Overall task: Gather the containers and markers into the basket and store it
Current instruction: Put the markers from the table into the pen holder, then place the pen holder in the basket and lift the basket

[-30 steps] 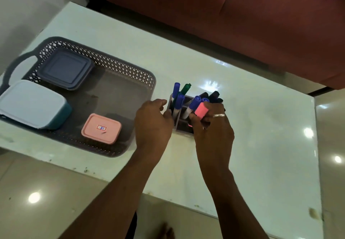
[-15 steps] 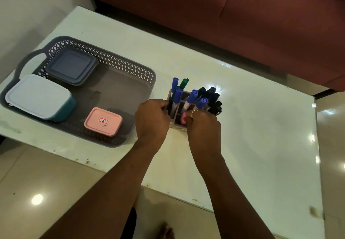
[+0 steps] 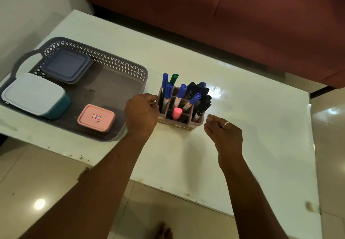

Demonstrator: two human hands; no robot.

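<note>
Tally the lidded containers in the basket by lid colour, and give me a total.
Blue-grey lid container: 1
White lid container: 1
Pink lid container: 1
Total: 3, all inside the grey basket.

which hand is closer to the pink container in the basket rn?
Left. The left hand is just right of the pink container, over the near right corner of the basket. The right hand sits farther right, beyond the marker holder.
</note>
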